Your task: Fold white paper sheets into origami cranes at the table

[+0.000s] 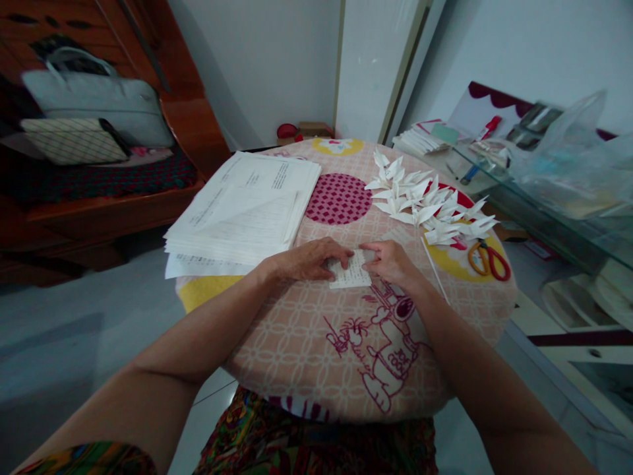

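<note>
A small square of printed paper point(350, 278) lies on the round table in front of me. On its left side, my left hand point(312, 258) grips it with curled fingers, one fingertip pressing on its face. My right hand point(393, 262) has thumb and fingers closed at the paper's right and upper edge. Both hands rest low on the cloth, close together. Left of them sits a stack of printed sheets point(247, 181). Several pointed white folded-paper pieces point(420, 198), like origami cranes, are grouped beyond my right hand.
Scissors point(489, 260) with orange and red handles lie at the table's right edge. Near my right forearm is a thin white stick point(435, 269). A patterned cloth point(306, 343) covers the table. To the right stands a glass shelf point(554, 218) bearing a plastic bag point(578, 158).
</note>
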A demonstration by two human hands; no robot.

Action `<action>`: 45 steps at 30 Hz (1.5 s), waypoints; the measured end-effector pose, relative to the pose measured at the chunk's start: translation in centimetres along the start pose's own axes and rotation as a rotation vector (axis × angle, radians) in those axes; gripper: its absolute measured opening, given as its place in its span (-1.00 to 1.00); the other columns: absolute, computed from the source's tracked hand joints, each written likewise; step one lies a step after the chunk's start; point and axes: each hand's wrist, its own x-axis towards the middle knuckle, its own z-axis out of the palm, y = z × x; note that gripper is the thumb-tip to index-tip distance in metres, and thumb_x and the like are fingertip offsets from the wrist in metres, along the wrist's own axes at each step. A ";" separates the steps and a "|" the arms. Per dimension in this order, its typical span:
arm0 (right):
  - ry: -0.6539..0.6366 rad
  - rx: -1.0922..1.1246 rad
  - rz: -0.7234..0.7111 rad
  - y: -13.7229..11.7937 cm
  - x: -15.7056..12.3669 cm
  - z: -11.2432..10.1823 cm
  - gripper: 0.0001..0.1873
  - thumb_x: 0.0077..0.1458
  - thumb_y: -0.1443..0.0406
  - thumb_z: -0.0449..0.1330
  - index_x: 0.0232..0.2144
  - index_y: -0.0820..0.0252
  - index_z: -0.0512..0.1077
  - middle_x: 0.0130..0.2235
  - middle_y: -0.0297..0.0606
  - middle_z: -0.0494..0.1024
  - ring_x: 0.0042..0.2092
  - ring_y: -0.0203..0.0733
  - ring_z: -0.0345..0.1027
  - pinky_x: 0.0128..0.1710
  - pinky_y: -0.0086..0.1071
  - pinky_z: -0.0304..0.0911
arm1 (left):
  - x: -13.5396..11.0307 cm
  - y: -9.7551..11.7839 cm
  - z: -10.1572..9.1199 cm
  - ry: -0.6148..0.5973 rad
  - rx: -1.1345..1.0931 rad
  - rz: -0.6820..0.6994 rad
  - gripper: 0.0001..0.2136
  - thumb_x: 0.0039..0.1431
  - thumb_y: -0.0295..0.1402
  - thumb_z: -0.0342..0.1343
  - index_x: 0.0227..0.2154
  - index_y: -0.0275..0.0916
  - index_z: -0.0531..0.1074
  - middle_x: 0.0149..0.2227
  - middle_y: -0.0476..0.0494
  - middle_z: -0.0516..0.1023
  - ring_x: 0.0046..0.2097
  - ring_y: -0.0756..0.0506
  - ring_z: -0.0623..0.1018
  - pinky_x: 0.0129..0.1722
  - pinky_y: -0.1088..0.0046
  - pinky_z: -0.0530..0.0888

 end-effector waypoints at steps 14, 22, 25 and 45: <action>-0.044 -0.102 -0.084 0.3 -0.7 0.3 -0.42 -0.03 0.30 0.35 0.08 0.30 0.52 -0.40 -0.21 0.63 -0.38 -0.16 0.46 -0.35 -0.37 0.27 | 0.1 0.0 -0.9 -0.096 -0.087 0.080 -0.67 -0.01 -0.59 0.25 -0.16 -0.16 0.60 0.04 -0.16 0.57 0.08 -0.15 0.51 0.11 0.27 0.40; -0.047 -0.092 -0.071 0.5 -0.5 0.4 -0.42 -0.05 0.28 0.37 0.07 0.31 0.53 -0.49 -0.28 0.56 -0.41 -0.20 0.40 -0.38 -0.38 0.22 | 0.2 0.1 -0.5 -0.090 -0.158 0.050 -0.88 0.04 -0.53 0.26 -0.36 -0.21 0.62 -0.08 -0.14 0.59 -0.07 -0.07 0.55 -0.03 0.41 0.43; -0.044 -0.103 -0.054 0.6 -0.5 0.5 -0.37 -0.05 0.28 0.37 0.12 0.30 0.49 -0.52 -0.32 0.54 -0.45 -0.22 0.37 -0.39 -0.38 0.21 | 0.3 0.2 -0.2 -0.085 -0.181 0.050 -0.92 0.06 -0.52 0.24 -0.43 -0.23 0.61 -0.21 -0.10 0.57 -0.21 -0.01 0.54 -0.13 0.48 0.44; -0.035 -0.116 -0.051 0.0 -0.8 0.3 -0.40 -0.01 0.28 0.36 0.11 0.31 0.50 -0.39 -0.19 0.62 -0.30 -0.12 0.48 -0.32 -0.34 0.30 | 0.4 0.5 -0.1 -0.106 -0.251 0.004 -0.90 0.09 -0.49 0.23 -0.50 -0.26 0.60 -0.36 -0.08 0.55 -0.33 0.03 0.50 -0.26 0.53 0.41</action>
